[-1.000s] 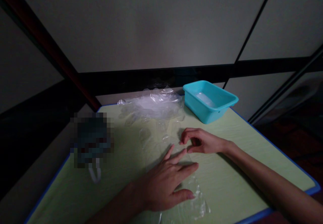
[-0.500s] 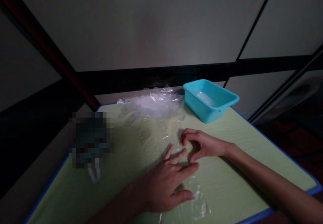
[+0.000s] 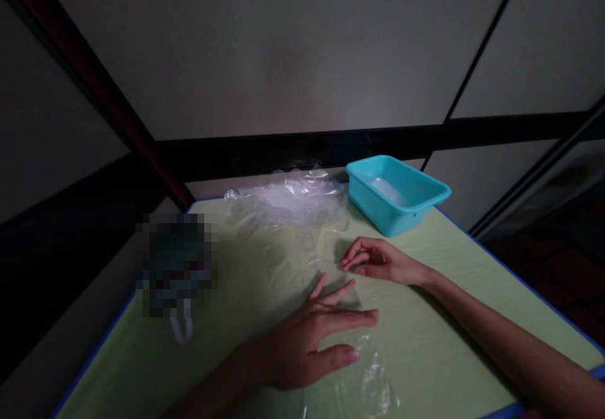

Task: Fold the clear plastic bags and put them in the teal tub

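My left hand (image 3: 314,337) lies with fingers spread on a thin clear plastic film (image 3: 373,381) that covers the middle of the table. Just beyond and to the right, my right hand (image 3: 378,261) is at the film's edge, its fingers curled and the thumb near the fingertips; whatever may be between them is too small to make out. Behind both hands, a pile of crumpled clear plastic (image 3: 302,198) rests at the table's far edge.
A turquoise basin (image 3: 397,198) with something clear inside stands at the far right of the pale green, blue-edged table (image 3: 439,350). A blurred dark object (image 3: 179,261) with a white loop lies at the left. Cabinet panels rise behind.
My right hand's thumb has moved toward its fingertips and the fingers have drawn together. My left hand remains spread on the film. The whole view has shifted slightly.
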The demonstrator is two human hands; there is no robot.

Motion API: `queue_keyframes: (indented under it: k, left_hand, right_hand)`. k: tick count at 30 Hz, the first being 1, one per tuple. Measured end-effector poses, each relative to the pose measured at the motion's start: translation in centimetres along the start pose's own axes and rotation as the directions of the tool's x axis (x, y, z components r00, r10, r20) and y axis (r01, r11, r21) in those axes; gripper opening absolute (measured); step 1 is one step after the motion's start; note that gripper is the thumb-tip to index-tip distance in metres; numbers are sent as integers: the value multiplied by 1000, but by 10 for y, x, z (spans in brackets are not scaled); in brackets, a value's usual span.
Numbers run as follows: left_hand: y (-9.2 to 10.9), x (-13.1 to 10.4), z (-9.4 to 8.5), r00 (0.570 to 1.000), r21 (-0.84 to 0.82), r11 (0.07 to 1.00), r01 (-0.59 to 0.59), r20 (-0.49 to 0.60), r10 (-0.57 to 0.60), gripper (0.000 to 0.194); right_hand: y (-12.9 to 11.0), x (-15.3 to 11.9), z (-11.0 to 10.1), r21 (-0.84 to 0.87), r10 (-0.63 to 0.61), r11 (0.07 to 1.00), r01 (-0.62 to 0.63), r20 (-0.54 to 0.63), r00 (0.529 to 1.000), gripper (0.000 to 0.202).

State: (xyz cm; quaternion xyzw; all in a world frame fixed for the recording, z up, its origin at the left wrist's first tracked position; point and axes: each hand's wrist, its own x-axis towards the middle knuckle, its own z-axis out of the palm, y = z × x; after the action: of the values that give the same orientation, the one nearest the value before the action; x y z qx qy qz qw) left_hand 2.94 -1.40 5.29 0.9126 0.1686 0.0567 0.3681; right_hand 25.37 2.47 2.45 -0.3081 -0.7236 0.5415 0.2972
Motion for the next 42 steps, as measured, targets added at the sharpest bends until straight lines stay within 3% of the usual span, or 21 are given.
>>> queue_keyframes:
  k: [4,10,17,23,27,30,33,42]
  left_hand:
    - [-3,-7,-5,999,80,997,-18,-36,21,43]
    - [-18,-24,-8,976,351,916,194,-159,-145,57]
    - [-31,-26,8,977,471,856,213,-91,-194,79]
    - [-33,-31,-3,976,463,861,213,-130,-172,79]
    - [-39,-36,-13,962,493,832,254,-213,-168,79]
    - [-40,-35,-11,963,498,827,262,-191,-190,78]
    - [-39,-33,-6,966,481,838,258,-145,-215,77]
    - [-42,-33,-1,966,471,844,257,-159,-205,76]
  right_hand:
    - [4,1,1,-33,-27,999,24,-87,996,22]
    - [1,0,10,-215,-115,974,74,-186,976,16]
    - [-6,-2,15,-514,-217,845,150,-73,973,13]
    - [-6,-4,13,-608,-252,774,179,-37,967,20]
    - [-12,-6,12,-739,-184,618,268,196,963,52]
    - [-14,-7,15,-775,-82,554,303,312,947,76]
    - [-12,-8,20,-784,-20,546,295,340,940,80]
    - [-7,-9,18,-749,-44,597,288,328,944,80]
